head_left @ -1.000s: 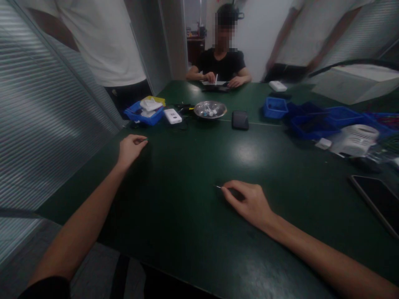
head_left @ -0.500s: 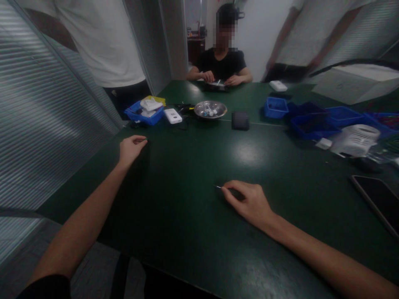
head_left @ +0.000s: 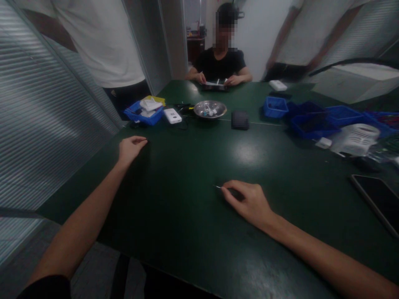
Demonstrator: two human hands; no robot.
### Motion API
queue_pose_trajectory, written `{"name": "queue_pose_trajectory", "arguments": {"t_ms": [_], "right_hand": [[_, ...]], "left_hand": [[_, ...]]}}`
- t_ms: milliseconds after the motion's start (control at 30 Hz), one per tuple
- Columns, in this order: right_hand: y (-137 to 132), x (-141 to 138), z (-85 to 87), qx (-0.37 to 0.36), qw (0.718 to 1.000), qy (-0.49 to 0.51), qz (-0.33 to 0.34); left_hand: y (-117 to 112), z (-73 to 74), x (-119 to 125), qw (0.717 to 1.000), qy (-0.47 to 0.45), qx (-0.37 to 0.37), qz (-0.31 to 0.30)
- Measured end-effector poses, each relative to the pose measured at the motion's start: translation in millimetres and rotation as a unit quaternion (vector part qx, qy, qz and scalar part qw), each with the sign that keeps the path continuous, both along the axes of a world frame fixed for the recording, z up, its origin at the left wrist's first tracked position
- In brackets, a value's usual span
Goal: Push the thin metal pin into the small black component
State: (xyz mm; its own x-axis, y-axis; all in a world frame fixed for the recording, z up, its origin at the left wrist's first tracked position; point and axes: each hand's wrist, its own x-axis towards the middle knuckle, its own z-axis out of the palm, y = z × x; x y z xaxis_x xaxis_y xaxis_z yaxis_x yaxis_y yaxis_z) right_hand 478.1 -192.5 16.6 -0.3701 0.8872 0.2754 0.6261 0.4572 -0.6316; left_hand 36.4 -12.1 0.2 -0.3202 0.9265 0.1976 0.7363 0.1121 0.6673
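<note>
On the left of the dark green table (head_left: pixel 187 166), my left hand (head_left: pixel 131 148) is closed in a pinch. Whatever is between its fingertips is too small to make out. Nearer the middle, my right hand (head_left: pixel 247 199) pinches a short, thin, silvery pin-like piece (head_left: pixel 217 186) between thumb and forefinger. The tip of that piece points left, just above or on the tabletop; I cannot tell which. A wide gap of bare table lies between the two hands.
Farther back are a blue basket (head_left: pixel 148 116), a white power bank (head_left: pixel 172 116), a metal bowl (head_left: pixel 222 109) with small parts and a black square item (head_left: pixel 240 120). Blue bins (head_left: pixel 276 108) and a phone (head_left: pixel 375 199) lie right. A seated person (head_left: pixel 221 62) works opposite; two others stand.
Both my hands have stayed almost still, pinched as before. Across the table, the seated person's hand on the left side has shifted slightly over a flat object.
</note>
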Motion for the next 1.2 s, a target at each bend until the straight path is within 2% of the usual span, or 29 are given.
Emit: {"name": "queue_pose_trajectory", "arguments": {"t_ms": [67, 133, 267, 333, 433, 533, 633, 800, 1200], "right_hand": [[0.0, -0.1, 0.1, 0.0, 1.0, 0.006, 0.001], [0.1, 0.1, 0.1, 0.002, 1.0, 0.011, 0.001], [1.1, 1.6, -0.4, -0.006, 1.0, 0.007, 0.003], [1.8, 2.4, -1.0, -0.012, 1.0, 0.0, 0.002], [3.3, 2.7, -2.3, -0.012, 1.0, -0.01, 0.0], [4.9, 1.8, -3.1, -0.01, 1.0, -0.024, 0.007], [6.1, 0.4, -4.0, -0.002, 0.998, -0.05, 0.024], [7.3, -1.2, -7.3, 0.019, 0.995, -0.093, 0.032], [8.4, -5.1, -6.9, 0.018, 0.993, -0.104, 0.048]], "left_hand": [[-0.2, 0.3, 1.3, 1.0, -0.007, -0.007, -0.026], [-3.0, 2.6, 9.5, 0.997, -0.015, -0.015, -0.081], [-23.5, 13.5, 54.4, 0.973, 0.0, -0.032, -0.231], [-41.3, 19.4, 86.0, 0.952, 0.009, -0.032, -0.306], [-71.1, 24.3, 129.4, 0.901, -0.008, -0.016, -0.434], [-95.2, 22.9, 156.8, 0.855, -0.035, -0.006, -0.517], [-108.1, 18.0, 168.4, 0.835, -0.05, -0.01, -0.548], [-111.9, 12.3, 171.3, 0.814, -0.056, -0.033, -0.578], [-117.9, 6.3, 177.7, 0.804, -0.061, -0.038, -0.59]]}}
